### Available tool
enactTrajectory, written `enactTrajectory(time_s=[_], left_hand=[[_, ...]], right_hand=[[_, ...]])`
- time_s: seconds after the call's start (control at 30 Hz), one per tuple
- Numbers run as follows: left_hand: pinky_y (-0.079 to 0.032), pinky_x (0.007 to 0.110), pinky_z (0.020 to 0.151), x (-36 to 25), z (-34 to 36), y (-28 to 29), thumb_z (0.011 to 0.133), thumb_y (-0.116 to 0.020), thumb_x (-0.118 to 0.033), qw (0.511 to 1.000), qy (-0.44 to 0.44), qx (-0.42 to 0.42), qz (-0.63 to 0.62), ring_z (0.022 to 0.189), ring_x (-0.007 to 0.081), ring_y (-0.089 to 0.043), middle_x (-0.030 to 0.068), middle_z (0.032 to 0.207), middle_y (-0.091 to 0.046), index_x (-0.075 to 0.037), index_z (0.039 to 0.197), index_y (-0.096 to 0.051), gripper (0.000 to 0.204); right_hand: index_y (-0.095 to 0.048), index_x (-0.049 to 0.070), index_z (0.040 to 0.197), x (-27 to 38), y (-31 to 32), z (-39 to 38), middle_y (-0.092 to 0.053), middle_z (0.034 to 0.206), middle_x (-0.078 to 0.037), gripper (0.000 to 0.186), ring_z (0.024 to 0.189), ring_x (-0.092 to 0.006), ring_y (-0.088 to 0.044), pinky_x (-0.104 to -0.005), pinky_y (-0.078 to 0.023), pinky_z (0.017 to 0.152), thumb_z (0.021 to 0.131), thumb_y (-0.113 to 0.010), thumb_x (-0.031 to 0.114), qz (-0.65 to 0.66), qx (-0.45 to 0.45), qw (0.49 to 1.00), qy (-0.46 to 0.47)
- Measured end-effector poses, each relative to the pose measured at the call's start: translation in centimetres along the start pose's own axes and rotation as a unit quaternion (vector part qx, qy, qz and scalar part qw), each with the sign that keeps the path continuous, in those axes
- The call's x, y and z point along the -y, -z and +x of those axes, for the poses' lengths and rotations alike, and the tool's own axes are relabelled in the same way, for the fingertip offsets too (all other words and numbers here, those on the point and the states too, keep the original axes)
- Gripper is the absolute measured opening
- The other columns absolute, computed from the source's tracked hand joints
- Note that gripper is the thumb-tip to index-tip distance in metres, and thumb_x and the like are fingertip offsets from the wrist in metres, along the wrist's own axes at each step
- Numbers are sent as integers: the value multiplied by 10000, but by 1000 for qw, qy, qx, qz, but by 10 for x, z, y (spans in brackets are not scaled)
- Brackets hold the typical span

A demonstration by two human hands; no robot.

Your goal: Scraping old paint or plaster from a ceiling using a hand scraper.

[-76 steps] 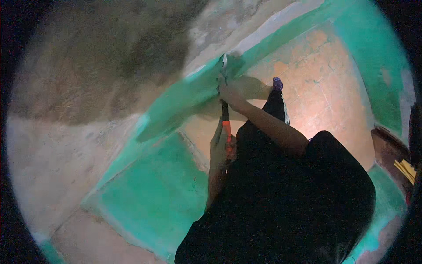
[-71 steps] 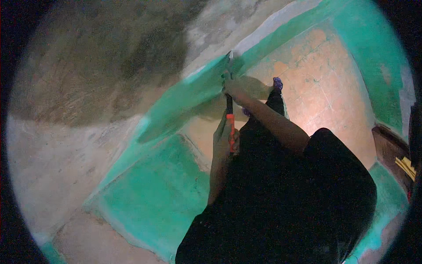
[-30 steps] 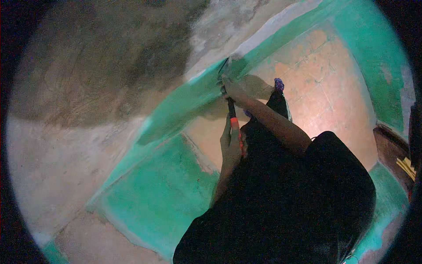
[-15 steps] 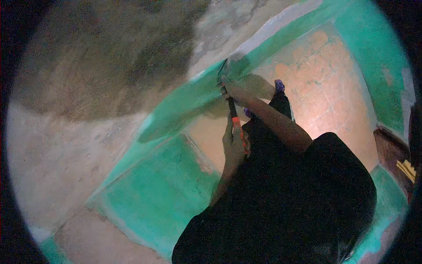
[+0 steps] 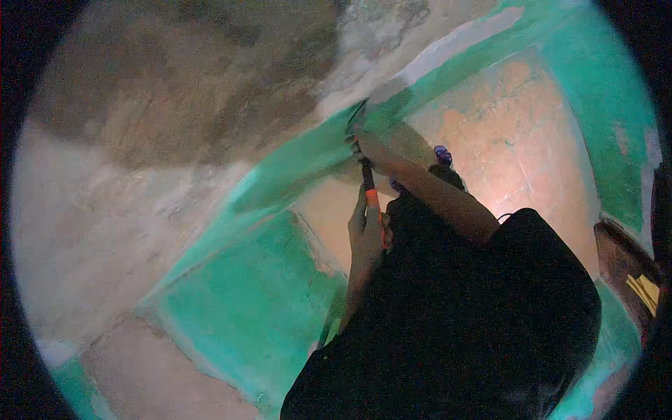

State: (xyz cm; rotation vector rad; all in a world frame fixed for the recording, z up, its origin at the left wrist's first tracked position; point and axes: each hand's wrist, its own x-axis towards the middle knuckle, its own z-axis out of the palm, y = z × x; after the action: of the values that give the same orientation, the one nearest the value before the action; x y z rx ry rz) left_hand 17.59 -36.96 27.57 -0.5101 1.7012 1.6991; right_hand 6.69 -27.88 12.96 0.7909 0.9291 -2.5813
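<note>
A long tool with a black shaft and orange grip reaches up to a thin, dark metal head against the green band along the grey surface. My left hand is wrapped round the orange grip at the lower end. Higher up, my right hand grips the tool just below its head, its forearm crossing above my dark-clothed legs. My purple footwear shows beyond that arm.
Grey mottled concrete fills the upper left. Pale orange tiles lie to the right inside green-painted borders. A green patch is at lower left. At the far right edge stands a brown object with yellow pieces.
The tool's head sits a little lower in the picture than earlier, with both hands still on it. The surroundings and my footwear have shifted slightly downward at upper right.
</note>
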Motion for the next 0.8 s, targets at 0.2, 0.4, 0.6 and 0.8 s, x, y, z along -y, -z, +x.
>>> enactTrajectory(time_s=[0.2,0.4,0.6,0.8], left_hand=[[-301,198,323,-3,-3,-2,864,-402,-295,1000,-3,-2,21,382,55,-372,-10,559,-408,-111,1278,-257,477],[-301,195,328,-9,-7,-12,848,-437,-311,1000,5,-19,16,378,56,-375,-11,547,-408,-126,1251,-307,462],[-314,205,332,-17,-9,-19,873,-381,-255,997,6,-7,71,388,59,-375,-9,564,-404,-126,1277,-255,443],[-323,205,336,-18,-7,-20,880,-362,-217,997,-28,4,66,395,62,-385,-5,563,-406,-83,1263,-264,418]], right_hand=[[-453,95,809,31,-23,-36,-411,639,11,260,494,-87,-380,-229,-365,438,843,-419,350,-66,-31,996,-42],[-493,43,880,16,-2,-14,-378,573,17,330,467,-86,-378,-237,-359,409,854,-376,351,36,48,995,-74],[-489,24,893,24,14,-10,-380,620,30,283,480,-72,-358,-204,-333,443,857,-374,281,7,61,996,-57],[-464,46,879,27,9,-9,-394,650,11,242,489,-84,-367,-231,-361,456,861,-387,275,42,37,997,-57]])
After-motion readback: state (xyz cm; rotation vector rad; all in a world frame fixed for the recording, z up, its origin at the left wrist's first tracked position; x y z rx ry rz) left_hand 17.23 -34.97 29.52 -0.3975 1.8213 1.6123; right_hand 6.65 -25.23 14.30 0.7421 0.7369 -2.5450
